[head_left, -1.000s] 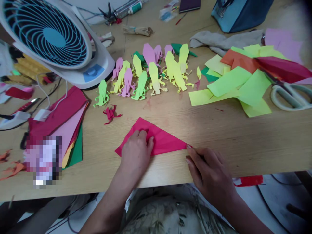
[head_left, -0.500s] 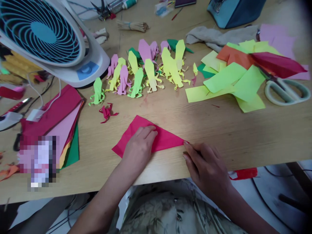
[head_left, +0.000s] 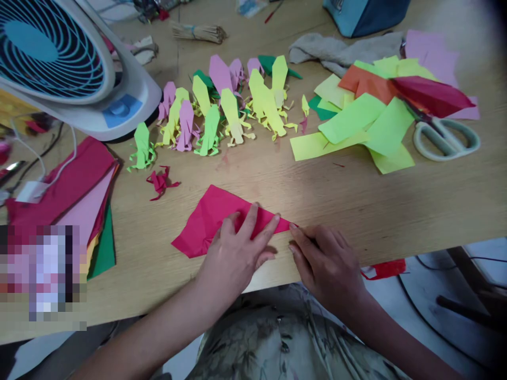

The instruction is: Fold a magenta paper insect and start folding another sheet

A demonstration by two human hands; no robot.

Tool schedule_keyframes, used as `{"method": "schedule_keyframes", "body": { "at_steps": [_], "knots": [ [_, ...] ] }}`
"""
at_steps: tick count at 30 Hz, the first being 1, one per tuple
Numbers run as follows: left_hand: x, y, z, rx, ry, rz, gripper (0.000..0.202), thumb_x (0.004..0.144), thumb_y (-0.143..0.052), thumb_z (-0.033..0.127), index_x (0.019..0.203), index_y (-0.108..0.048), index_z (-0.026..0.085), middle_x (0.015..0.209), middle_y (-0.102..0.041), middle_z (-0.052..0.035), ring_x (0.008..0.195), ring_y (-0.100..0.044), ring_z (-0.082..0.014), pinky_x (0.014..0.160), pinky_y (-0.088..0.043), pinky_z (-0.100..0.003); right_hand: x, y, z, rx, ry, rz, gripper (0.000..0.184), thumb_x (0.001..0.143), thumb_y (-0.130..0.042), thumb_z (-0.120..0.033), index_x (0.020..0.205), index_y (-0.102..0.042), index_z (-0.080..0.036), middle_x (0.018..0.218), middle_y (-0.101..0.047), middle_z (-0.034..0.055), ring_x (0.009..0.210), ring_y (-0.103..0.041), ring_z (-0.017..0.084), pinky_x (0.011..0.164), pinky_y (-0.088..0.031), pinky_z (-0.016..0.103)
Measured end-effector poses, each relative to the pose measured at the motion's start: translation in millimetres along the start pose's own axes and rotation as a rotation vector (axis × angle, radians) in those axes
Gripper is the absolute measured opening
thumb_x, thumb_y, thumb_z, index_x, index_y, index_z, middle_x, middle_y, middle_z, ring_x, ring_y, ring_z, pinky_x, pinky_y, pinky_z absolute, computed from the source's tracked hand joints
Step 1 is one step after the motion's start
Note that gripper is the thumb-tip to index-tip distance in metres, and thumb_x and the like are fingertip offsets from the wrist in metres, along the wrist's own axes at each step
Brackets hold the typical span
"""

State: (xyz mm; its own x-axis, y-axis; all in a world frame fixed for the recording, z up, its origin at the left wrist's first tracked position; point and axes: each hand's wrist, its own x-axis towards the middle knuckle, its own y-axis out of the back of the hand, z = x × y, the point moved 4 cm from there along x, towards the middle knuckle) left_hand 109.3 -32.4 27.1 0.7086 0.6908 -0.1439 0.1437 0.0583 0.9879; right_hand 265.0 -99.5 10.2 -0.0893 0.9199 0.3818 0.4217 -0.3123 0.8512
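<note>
A folded pinkish-red sheet of paper (head_left: 222, 203) lies on the table before me, tapering to a narrow point at its right end. My left hand (head_left: 237, 245) rests over its lower middle, fingers spread, fingertips pressing along the upper edge. Part of the paper is hidden beneath that hand. At the tapered tip, my right hand (head_left: 328, 253) has thumb and forefinger closed on the corner. Up and to the left sits a small red origami figure with thin legs (head_left: 161, 182).
Several yellow, green and pink origami figures (head_left: 233, 113) stand behind the paper. Scissors (head_left: 446, 140) lie among loose coloured sheets (head_left: 352, 119) on the right. A fan (head_left: 130, 108) stands at the left, with a stack of coloured paper (head_left: 75, 184) in front of it.
My left hand has slid right along the paper and spread its fingers. The paper's left part now looks more wrinkled. My right hand stays at the tip; the whole view has shifted slightly.
</note>
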Motion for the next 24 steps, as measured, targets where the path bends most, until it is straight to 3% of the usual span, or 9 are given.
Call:
{"method": "schedule_keyframes", "body": {
  "at_steps": [3,6,16,24],
  "knots": [
    [-3.7,-0.1,2.7,0.016,-0.019,-0.014,0.077,0.086,-0.068,0.051,0.155,-0.033,0.044,0.161,-0.035,-0.0126,0.127,-0.051,-0.0398,0.095,-0.052,-0.056,-0.1,0.0,0.2,-0.010,-0.005,0.000,0.028,0.099,-0.055,-0.021,0.123,-0.065,-0.011,0.088,-0.064,0.0090,0.081,-0.056,0.022,0.073,-0.045,0.037],
    [-5.5,-0.3,3.7,0.038,-0.026,-0.026,0.081,0.083,-0.070,0.053,0.154,-0.031,0.049,0.160,-0.037,-0.0118,0.127,-0.050,-0.0408,0.093,-0.054,-0.056,-0.1,0.2,0.4,-0.013,0.000,-0.001,0.027,0.099,-0.055,-0.021,0.122,-0.065,-0.011,0.089,-0.064,0.0090,0.081,-0.057,0.022,0.074,-0.045,0.037],
    [-4.6,-0.2,6.0,0.075,-0.004,-0.065,0.084,0.082,-0.070,0.055,0.155,-0.030,0.048,0.157,-0.040,-0.0125,0.129,-0.049,-0.0405,0.095,-0.053,-0.057,-1.2,0.5,0.8,-0.015,0.007,-0.005,0.022,0.098,-0.057,-0.021,0.115,-0.068,-0.012,0.086,-0.062,0.0080,0.078,-0.055,0.022,0.073,-0.043,0.037],
    [-5.3,-0.6,5.5,0.115,-0.004,-0.066,0.085,0.085,-0.063,0.060,0.157,-0.021,0.048,0.159,-0.039,-0.0115,0.132,-0.048,-0.0389,0.098,-0.052,-0.056,-0.7,0.4,0.3,-0.050,0.026,0.002,0.023,0.099,-0.055,-0.022,0.116,-0.068,-0.012,0.087,-0.063,0.0072,0.078,-0.054,0.021,0.072,-0.041,0.036]
  ]
}}
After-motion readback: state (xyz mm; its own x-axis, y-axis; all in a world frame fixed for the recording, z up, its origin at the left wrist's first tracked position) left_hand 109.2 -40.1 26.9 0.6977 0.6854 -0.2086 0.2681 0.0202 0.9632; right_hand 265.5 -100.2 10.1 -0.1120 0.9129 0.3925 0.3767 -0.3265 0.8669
